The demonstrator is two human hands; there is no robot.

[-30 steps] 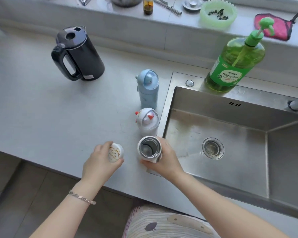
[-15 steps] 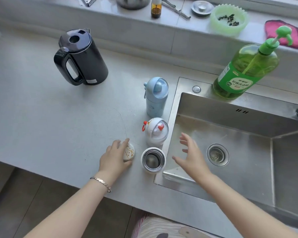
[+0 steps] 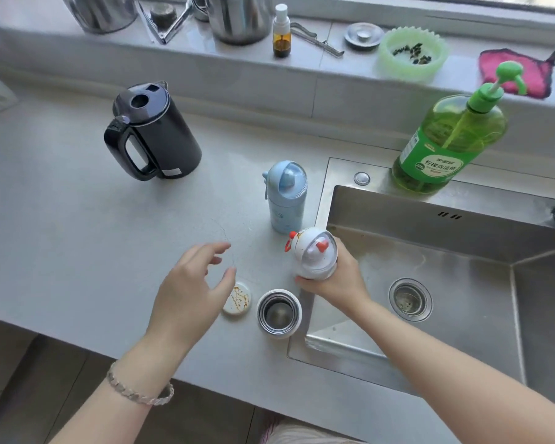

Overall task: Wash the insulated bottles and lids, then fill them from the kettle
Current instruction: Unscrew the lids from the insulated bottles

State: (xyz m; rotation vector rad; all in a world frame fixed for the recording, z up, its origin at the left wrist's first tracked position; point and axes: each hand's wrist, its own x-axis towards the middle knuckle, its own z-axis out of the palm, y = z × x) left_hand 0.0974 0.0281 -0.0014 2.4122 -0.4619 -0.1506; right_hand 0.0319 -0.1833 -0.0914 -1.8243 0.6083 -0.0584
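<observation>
Currently gripping capped white bottle (image 3: 314, 256) in curled right hand (image 3: 337, 283) at sink (image 3: 462, 267) edge; hovering spread, empty left hand (image 3: 189, 290) over loose lid (image 3: 236, 299). Beside that, an open bottle (image 3: 279, 312); behind, a capped blue bottle (image 3: 287, 197). Probably early: none washed or filled, kettle (image 3: 151, 133) well apart. Grey counter (image 3: 61, 219), soap bottle (image 3: 449, 145), cluttered windowsill (image 3: 359, 62).

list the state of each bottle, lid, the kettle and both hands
open bottle: upright on the counter, lid off
white lid: flat on the counter
white and red bottle: capped, gripped by the right hand
blue bottle: capped, upright
kettle: upright, lid shut
left hand: open, holding nothing
</observation>
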